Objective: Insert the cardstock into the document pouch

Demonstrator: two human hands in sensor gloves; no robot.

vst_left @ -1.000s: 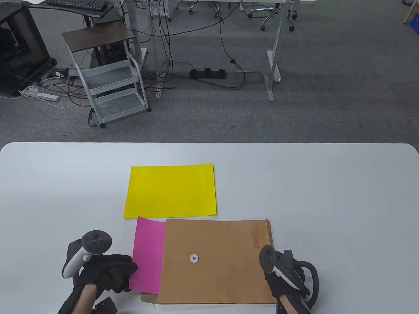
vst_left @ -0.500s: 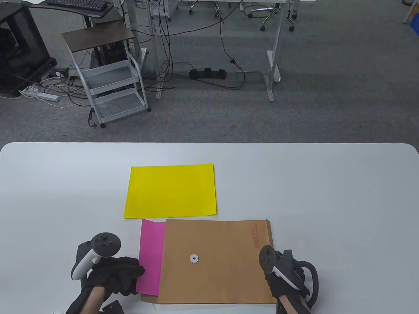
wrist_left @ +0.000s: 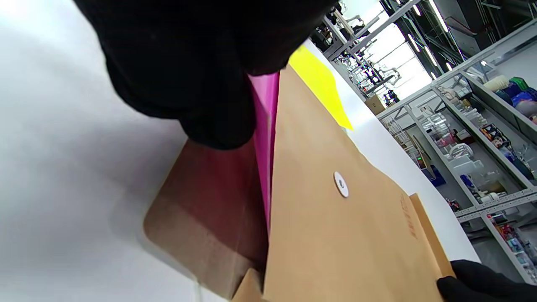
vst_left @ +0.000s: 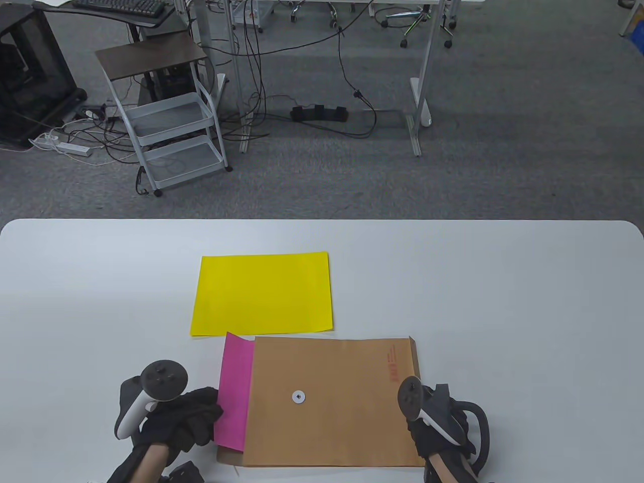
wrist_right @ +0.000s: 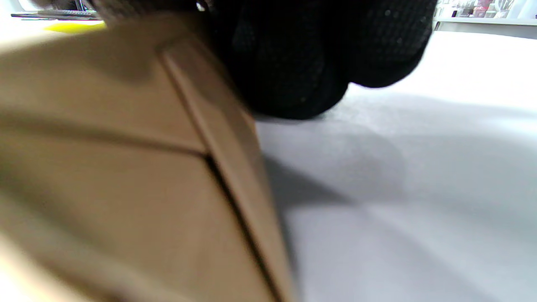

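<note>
A brown kraft document pouch (vst_left: 332,402) lies flat near the table's front edge, its open end to the left. A pink cardstock sheet (vst_left: 235,392) sticks partly out of that open end. My left hand (vst_left: 209,410) grips the pink sheet's left edge. In the left wrist view its fingers (wrist_left: 201,84) cover the pink sheet (wrist_left: 265,126) above the pouch's open flap (wrist_left: 201,218). My right hand (vst_left: 432,432) holds the pouch's right end; in the right wrist view its fingers (wrist_right: 319,54) sit at the pouch's edge (wrist_right: 105,167).
A yellow cardstock sheet (vst_left: 261,294) lies flat just behind the pouch, apart from both hands. The white table (vst_left: 503,302) stretches to the right and the back. The pouch carries a round white fastener (vst_left: 298,397) at its middle.
My left hand has moved right with the pink sheet, which now shows less outside the pouch. The right hand and the pouch have not moved.
</note>
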